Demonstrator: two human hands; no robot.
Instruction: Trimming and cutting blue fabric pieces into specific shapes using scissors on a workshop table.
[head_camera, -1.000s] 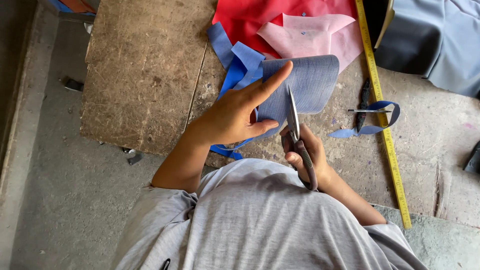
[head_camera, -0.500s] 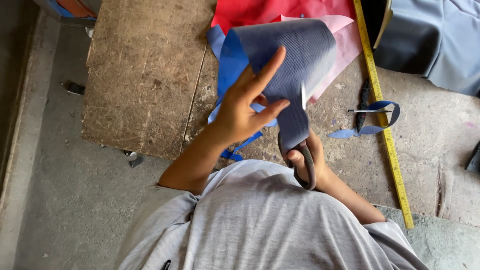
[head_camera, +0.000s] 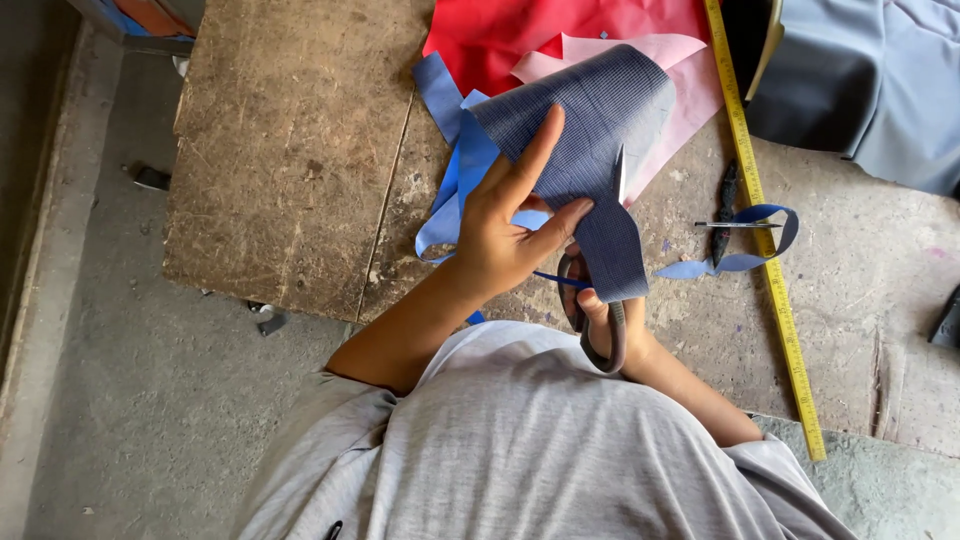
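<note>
Left hand (head_camera: 505, 240), fingers pinching the grey-blue fabric piece (head_camera: 590, 150) raised over the worn worktable (head_camera: 290, 170); right hand (head_camera: 610, 320), fingers closed through the scissors (head_camera: 600, 300) handles. The blades are deep in the cloth, so the cut looks partly made. Blue strips (head_camera: 450, 200), red fabric (head_camera: 520, 30), pink fabric (head_camera: 680, 90) and yellow tape measure (head_camera: 770, 260) crowd the surface.

We see little of our right hand (head_camera: 610, 305): the curled dark blue-grey fabric piece (head_camera: 590, 140) covers its fingers and most of the grey-handled scissors (head_camera: 600, 320), only a sliver of blade showing. The red fabric sheet (head_camera: 520, 30) and grey cloth bundle (head_camera: 860, 90) run off the top edge. The small black object (head_camera: 948, 322) at the right edge is cut off.
</note>
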